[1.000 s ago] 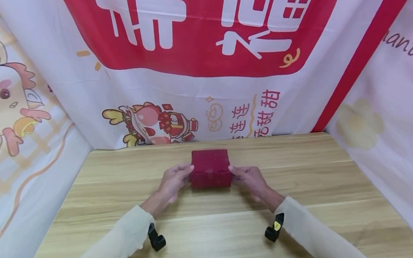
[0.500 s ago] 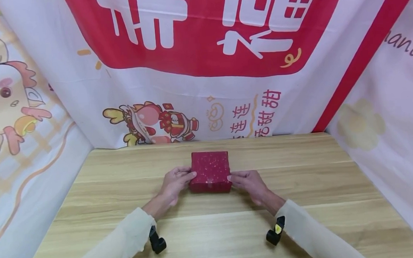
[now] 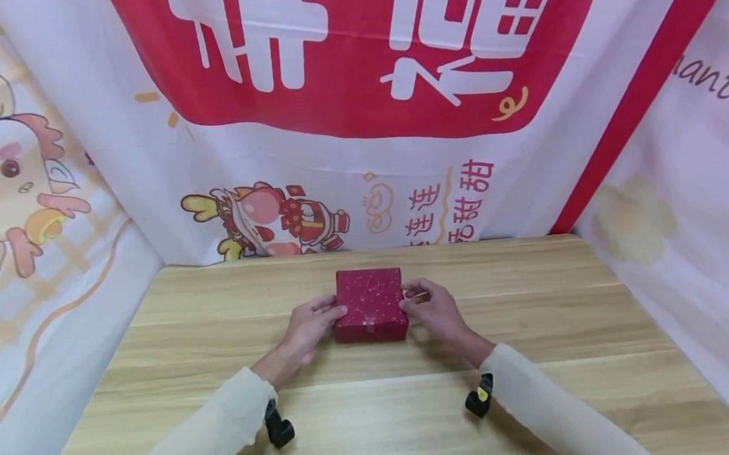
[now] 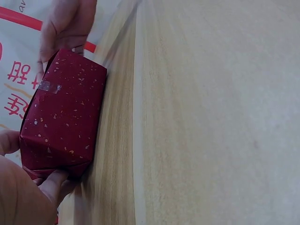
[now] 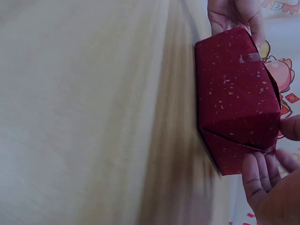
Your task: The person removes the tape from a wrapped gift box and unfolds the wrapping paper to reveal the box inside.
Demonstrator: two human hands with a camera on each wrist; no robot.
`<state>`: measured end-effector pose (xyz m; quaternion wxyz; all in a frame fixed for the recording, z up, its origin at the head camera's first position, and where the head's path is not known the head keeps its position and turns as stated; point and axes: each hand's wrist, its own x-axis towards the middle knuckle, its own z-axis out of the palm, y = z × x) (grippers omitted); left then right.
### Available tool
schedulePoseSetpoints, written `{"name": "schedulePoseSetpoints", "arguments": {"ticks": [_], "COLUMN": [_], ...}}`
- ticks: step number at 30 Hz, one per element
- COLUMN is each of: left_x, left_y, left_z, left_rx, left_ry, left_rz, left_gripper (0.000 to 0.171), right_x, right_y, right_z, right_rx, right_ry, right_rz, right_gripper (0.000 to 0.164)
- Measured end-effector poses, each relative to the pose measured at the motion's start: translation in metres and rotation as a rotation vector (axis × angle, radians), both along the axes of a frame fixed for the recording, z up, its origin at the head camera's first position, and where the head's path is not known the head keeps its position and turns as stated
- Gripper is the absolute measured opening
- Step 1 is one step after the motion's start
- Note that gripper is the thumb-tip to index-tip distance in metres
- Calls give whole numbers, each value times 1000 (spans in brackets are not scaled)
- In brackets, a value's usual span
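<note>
A dark red gift-wrapped box (image 3: 369, 296) with pale flecks lies on the wooden table toward the back. Clear tape (image 4: 49, 87) crosses the edge of its front side. At the box's left end, my left hand (image 3: 308, 324) holds it, thumb on the top edge and fingers against the end face. My right hand (image 3: 435, 312) is at the opposite end, its thumb at the top edge. The right wrist view shows fingertips (image 5: 253, 171) of that hand against the folded wrapping at the end, below a diagonal paper seam.
The wooden table (image 3: 378, 424) runs up to a printed white and red cloth (image 3: 357, 122) hanging behind it. More printed cloth stands along the left and right sides. A small black camera (image 3: 279, 424) is strapped at the left wrist, another black camera (image 3: 478, 397) at the right.
The box has tipped so its flecked top now shows, with the front side lower and narrower. My right hand's fingers have shifted and lifted slightly at the right end; the left hand stays at its end.
</note>
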<state>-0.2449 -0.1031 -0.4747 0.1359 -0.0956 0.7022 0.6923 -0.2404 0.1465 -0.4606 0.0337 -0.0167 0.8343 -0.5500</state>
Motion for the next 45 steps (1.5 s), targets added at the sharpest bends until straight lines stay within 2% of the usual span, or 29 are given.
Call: {"name": "schedulePoseSetpoints", "arguments": {"ticks": [4,7,18,28,38,45], "left_x": [1,2,-1,1,2,3], "left_y": [0,0,-1,1,-1,0], "left_z": [-1,-1,1,2,0,1], "left_rx": [-4,-15,-15,-32,-48,-43], "left_ry": [0,3,-6,-6,1,5], "left_rz": [-4,-8,-24,-29,-34,-34], "left_gripper": [62,60,58,60,61,61], "right_x": [-3,-7,-19,-23,-21,-20], "right_y": [-1,1,8,9,8,7], "right_z": [4,6,16,20,18,20], "right_rx": [153,219,318,375,467,474], "right_ry": [174,233,243,175,252,264], "right_rz": [93,147,248,275,283,293], "right_gripper": [31,31,18,13,16,14]}}
